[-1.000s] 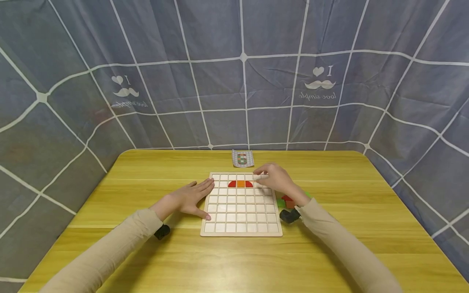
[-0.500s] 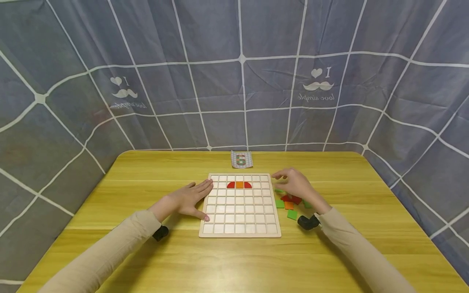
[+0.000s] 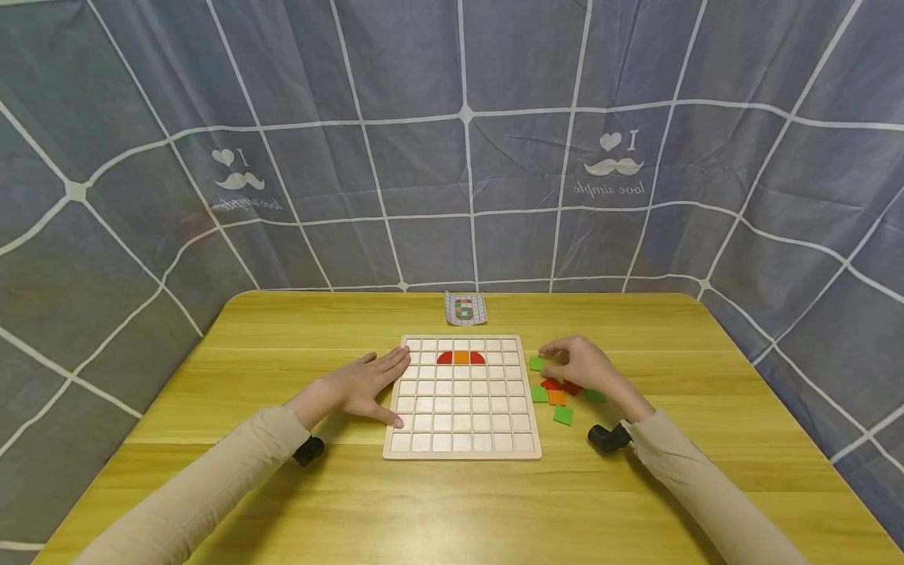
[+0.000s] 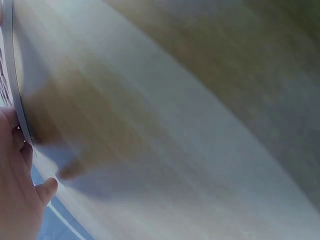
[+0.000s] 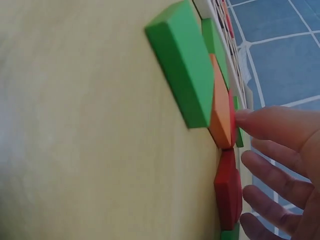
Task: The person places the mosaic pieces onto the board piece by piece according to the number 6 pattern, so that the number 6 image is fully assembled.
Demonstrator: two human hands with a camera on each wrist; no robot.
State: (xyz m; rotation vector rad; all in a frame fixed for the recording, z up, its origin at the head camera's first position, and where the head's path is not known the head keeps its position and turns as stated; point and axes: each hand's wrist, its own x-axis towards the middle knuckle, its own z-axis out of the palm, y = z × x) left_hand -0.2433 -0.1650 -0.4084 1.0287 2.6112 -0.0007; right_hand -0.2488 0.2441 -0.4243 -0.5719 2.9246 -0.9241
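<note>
A pale wooden grid board (image 3: 462,404) lies flat on the table, with an orange square tile (image 3: 461,357) between a red tile (image 3: 445,358) and another red tile (image 3: 478,358) in its second row. My left hand (image 3: 360,386) rests with spread fingers on the board's left edge. Beyond the right edge, my right hand (image 3: 582,367) hovers over loose tiles, fingers loosely bent and apart. It appears to hold nothing. In the right wrist view its thumb (image 5: 270,122) is close to red and green tiles; whether it touches one is unclear. A green tile (image 5: 185,70) stands out nearest that camera.
Beside the board lie an orange tile (image 3: 557,398), several green tiles such as one nearest me (image 3: 563,415), and red tiles (image 3: 551,384) partly under the right hand. A small printed pattern sheet (image 3: 465,308) lies behind the board. A grey curtain (image 3: 424,157) surrounds the table.
My right hand has moved from over the board's upper right area to the loose tiles on the right, uncovering several of them. The left hand has stayed on the board edge.
</note>
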